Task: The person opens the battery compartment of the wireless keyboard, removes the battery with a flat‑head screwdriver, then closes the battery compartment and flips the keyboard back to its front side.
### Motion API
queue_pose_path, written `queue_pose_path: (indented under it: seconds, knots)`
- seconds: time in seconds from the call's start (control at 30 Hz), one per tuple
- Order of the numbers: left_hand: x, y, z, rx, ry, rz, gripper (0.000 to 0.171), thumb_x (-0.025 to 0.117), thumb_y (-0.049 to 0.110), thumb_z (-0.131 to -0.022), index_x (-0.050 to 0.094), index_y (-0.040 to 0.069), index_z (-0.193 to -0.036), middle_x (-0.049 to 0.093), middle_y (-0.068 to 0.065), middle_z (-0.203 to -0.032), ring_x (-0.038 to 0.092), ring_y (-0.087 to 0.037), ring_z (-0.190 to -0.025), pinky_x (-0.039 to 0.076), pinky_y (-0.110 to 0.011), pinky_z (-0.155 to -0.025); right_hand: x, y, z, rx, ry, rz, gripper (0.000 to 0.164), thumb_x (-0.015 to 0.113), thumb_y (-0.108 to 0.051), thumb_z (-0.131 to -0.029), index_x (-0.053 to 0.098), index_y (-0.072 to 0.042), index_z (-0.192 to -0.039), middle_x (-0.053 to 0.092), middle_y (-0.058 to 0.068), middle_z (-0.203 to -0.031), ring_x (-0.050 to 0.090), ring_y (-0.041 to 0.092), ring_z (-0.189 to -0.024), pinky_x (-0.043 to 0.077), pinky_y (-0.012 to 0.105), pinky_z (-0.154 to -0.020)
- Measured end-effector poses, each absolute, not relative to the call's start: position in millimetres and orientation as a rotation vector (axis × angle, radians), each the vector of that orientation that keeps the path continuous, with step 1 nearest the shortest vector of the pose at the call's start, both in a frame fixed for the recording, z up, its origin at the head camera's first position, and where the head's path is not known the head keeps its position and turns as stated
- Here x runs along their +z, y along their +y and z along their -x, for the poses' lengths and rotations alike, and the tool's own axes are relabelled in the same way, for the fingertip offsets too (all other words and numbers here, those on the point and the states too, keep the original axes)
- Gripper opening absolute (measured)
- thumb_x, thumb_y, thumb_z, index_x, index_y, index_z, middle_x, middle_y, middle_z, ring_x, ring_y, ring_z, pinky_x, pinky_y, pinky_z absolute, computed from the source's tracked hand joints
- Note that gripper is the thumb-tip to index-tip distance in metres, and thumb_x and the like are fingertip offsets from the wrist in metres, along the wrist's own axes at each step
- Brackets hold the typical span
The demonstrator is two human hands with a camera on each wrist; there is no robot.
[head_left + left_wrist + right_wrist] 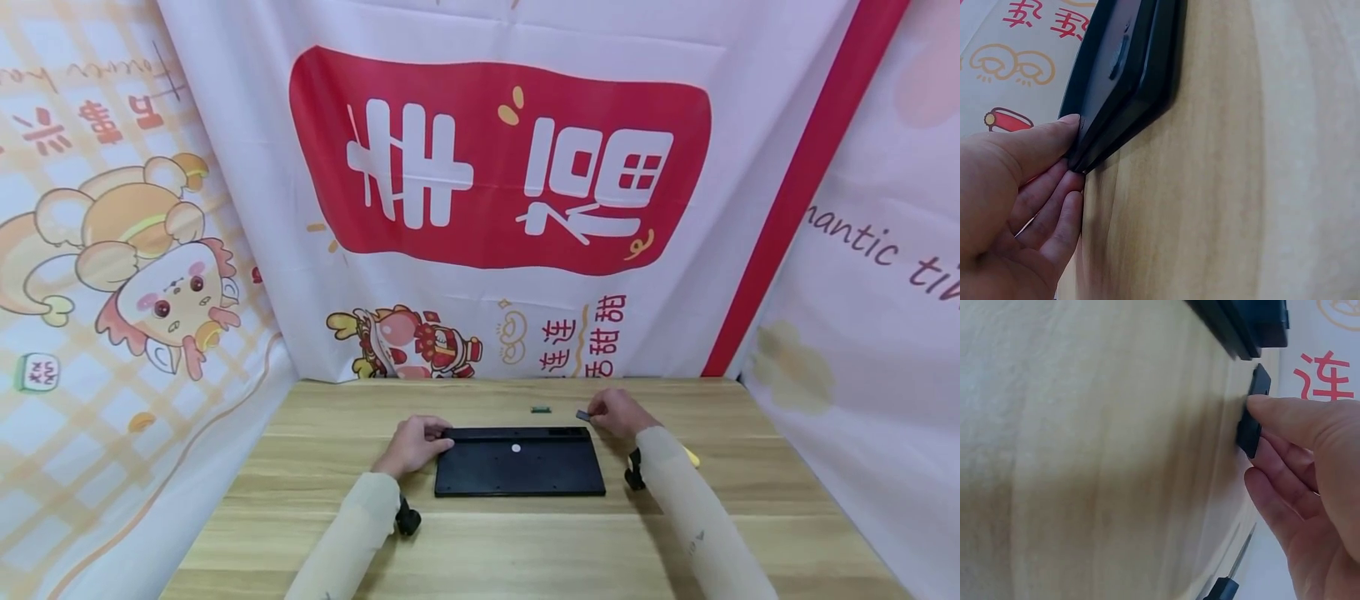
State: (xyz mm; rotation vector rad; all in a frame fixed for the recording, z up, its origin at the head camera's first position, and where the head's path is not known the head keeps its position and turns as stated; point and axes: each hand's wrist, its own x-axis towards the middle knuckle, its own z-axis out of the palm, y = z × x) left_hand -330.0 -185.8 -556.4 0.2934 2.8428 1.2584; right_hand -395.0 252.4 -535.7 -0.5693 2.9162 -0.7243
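A black keyboard lies face down on the wooden table, with a round white sticker near its middle. At its far right edge is a dark recess that looks like an uncovered battery compartment. My left hand grips the far left corner, thumb on top and fingers against the edge. Beyond the far right corner, my right hand pinches a small black battery cover between thumb and fingers, just off the keyboard. A small green battery lies on the table behind the keyboard.
A screwdriver with a thin metal shaft lies right of the keyboard; its yellow handle end shows past my right sleeve. Printed cloth curtains stand at the table's back edge and both sides.
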Motion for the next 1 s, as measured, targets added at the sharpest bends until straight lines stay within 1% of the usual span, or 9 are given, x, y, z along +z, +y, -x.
queue_pose_path:
  seconds: [0.13,0.3,0.47,0.63,0.83,1.0]
  knots:
    - [-556.7,-184.8,330.0,1.257,2.849,-0.292,0.021,0.082,0.021,-0.094,0.081,0.020,-0.115,0.079,-0.004,-0.115,0.073,-0.020,-0.107,0.062,-0.043,-0.093,-531.6,254.1,393.4,-0.745,2.883,0.563,0.003,0.079,-0.004,-0.092,0.077,-0.005,-0.094,0.074,0.002,-0.091,0.067,0.015,-0.085,0.060,0.038,-0.079]
    - [-556.7,-184.4,329.4,1.251,2.842,-0.297,0.021,0.081,0.020,-0.095,0.081,0.019,-0.116,0.079,-0.004,-0.115,0.074,-0.021,-0.108,0.062,-0.043,-0.094,-522.1,255.6,391.3,-0.739,2.822,0.553,0.002,0.076,-0.004,-0.095,0.075,-0.005,-0.093,0.074,0.003,-0.091,0.066,0.015,-0.084,0.058,0.034,-0.077]
    - [-555.9,-184.5,329.1,1.243,2.850,-0.288,0.022,0.081,0.021,-0.095,0.081,0.019,-0.117,0.079,-0.004,-0.117,0.074,-0.021,-0.110,0.062,-0.043,-0.096,-504.7,254.1,389.3,-0.722,2.796,0.640,0.008,0.073,0.001,-0.096,0.077,-0.005,-0.093,0.076,0.006,-0.090,0.069,0.015,-0.082,0.059,0.033,-0.075]
    - [-554.0,-185.2,328.7,1.251,2.842,-0.278,0.021,0.081,0.020,-0.095,0.081,0.020,-0.116,0.079,-0.003,-0.116,0.074,-0.021,-0.109,0.062,-0.044,-0.096,-488.3,249.8,387.0,-0.704,2.793,0.715,0.005,0.073,-0.003,-0.098,0.077,-0.006,-0.097,0.077,0.003,-0.092,0.068,0.010,-0.082,0.060,0.032,-0.076]
    - [-554.3,-185.8,328.4,1.248,2.839,-0.280,0.021,0.081,0.020,-0.095,0.081,0.020,-0.116,0.079,-0.004,-0.117,0.073,-0.022,-0.111,0.062,-0.044,-0.096,-479.4,240.9,381.5,-0.673,2.786,0.785,0.003,0.073,-0.008,-0.099,0.076,-0.006,-0.099,0.076,0.001,-0.094,0.069,0.008,-0.084,0.060,0.032,-0.076]
    - [-552.7,-184.5,328.2,1.253,2.838,-0.266,0.021,0.081,0.020,-0.095,0.081,0.019,-0.116,0.079,-0.004,-0.118,0.073,-0.022,-0.111,0.061,-0.044,-0.097,-476.9,230.1,376.9,-0.735,2.733,0.804,0.007,0.071,-0.003,-0.099,0.075,-0.009,-0.097,0.075,0.000,-0.091,0.066,0.010,-0.081,0.057,0.029,-0.071]
